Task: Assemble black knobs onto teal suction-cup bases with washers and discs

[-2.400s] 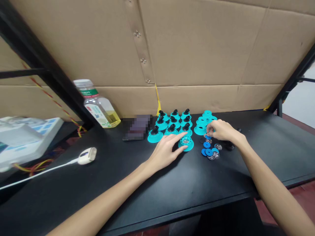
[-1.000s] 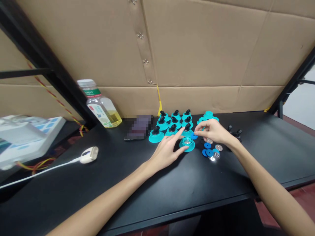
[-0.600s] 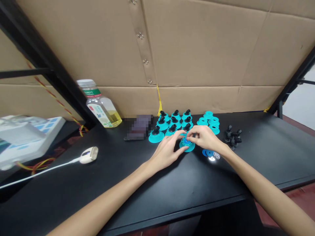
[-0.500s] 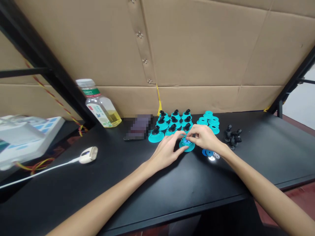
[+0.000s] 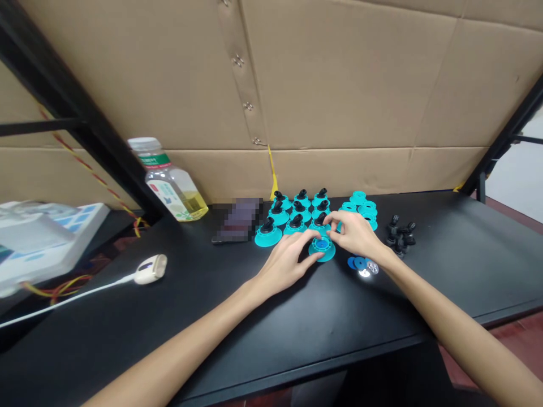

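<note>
Both our hands at one turquoise disc base point(image 5: 322, 257) on our black table point(image 5: 237, 316), left hand point(image 5: 284, 263) spread with fingertips against its rim, right hand point(image 5: 354, 234) bunched just above its blue centre disc point(image 5: 322, 244), any pinch impossible to tell, blue discs point(image 5: 355, 263) and metal washers point(image 5: 372, 267) just beside, black knobs point(image 5: 399, 236) farther right

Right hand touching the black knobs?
Apart: the head view shows a strip of black tabletop between the right hand and the black knobs.
</note>
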The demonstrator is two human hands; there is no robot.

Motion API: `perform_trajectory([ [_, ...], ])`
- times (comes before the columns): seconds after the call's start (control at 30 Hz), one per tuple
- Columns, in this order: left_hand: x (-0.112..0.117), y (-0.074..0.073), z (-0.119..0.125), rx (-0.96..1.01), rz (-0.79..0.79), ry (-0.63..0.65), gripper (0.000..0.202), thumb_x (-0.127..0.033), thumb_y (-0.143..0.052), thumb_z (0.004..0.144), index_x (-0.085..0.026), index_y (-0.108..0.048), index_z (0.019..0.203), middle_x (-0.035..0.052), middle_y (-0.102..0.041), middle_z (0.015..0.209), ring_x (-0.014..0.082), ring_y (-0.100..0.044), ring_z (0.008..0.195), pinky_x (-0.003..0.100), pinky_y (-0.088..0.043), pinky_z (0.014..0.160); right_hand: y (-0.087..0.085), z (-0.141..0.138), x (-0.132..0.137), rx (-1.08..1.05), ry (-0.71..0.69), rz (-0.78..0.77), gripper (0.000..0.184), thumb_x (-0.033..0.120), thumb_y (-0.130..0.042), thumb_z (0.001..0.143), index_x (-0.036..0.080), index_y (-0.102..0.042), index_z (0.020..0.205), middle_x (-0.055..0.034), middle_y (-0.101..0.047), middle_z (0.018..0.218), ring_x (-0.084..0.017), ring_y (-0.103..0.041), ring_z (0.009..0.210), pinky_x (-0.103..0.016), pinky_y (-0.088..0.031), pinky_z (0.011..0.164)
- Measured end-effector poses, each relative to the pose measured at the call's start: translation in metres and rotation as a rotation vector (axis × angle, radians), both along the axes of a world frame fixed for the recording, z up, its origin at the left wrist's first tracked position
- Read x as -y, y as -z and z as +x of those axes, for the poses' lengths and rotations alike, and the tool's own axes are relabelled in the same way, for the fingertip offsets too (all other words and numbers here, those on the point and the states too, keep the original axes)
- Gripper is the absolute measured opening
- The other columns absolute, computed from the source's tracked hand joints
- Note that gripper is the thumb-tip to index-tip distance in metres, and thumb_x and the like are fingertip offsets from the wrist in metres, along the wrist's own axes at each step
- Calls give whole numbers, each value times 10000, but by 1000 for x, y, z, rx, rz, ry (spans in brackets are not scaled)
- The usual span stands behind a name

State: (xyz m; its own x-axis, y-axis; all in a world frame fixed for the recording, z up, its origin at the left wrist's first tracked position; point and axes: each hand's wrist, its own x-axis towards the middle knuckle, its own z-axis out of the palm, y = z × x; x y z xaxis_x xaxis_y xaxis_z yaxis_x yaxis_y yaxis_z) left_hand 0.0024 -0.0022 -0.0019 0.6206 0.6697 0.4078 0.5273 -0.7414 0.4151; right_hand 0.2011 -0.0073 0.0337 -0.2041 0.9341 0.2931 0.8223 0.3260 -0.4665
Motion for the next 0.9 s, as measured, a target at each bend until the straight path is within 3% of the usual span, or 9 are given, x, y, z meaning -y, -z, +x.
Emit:
perform_trajectory([
  [0.17, -1, 2, 0, 5, 57, 42, 249, -368, -529, 935, -242, -608, 1135, 51, -688, 1143, 238, -627, 1062, 404, -472, 896, -12, 26, -4, 17, 19, -84, 149, 180, -560, 761, 198, -689, 833, 3, -686, 794, -109, -547, 618, -242, -357, 594],
  [0.37, -4, 7, -1, 2, 92, 49, 254, -374, -530, 938, -239, -660, 1110, 69, -689, 1157, 242, -629, 1070, 423, -484, 893, -22, 59, -1, 74, -152, -442, 114, 257, -646, 734, 175, -701, 790, -10, -689, 701, -115, -573, 553, -236, -378, 540],
  [0.63, -4, 7, 0, 19, 71, 35, 225, -369, -559, 925, -232, -689, 1047, 68, -703, 1128, 246, -635, 1065, 429, -495, 886, -24, 53, 2, 222, -53, -414, 135, 320, -702, 735, 202, -703, 802, -9, -710, 769, -137, -603, 660, -247, -380, 575],
  [0.9, -6, 9, 0, 36, 77, 32, 230, -387, -558, 920, -237, -695, 1026, 72, -702, 1132, 250, -639, 1062, 440, -500, 885, -20, 39, 3, 277, -13, -427, 74, 258, -678, 768, 188, -662, 755, -19, -711, 791, -135, -601, 671, -242, -338, 548],
])
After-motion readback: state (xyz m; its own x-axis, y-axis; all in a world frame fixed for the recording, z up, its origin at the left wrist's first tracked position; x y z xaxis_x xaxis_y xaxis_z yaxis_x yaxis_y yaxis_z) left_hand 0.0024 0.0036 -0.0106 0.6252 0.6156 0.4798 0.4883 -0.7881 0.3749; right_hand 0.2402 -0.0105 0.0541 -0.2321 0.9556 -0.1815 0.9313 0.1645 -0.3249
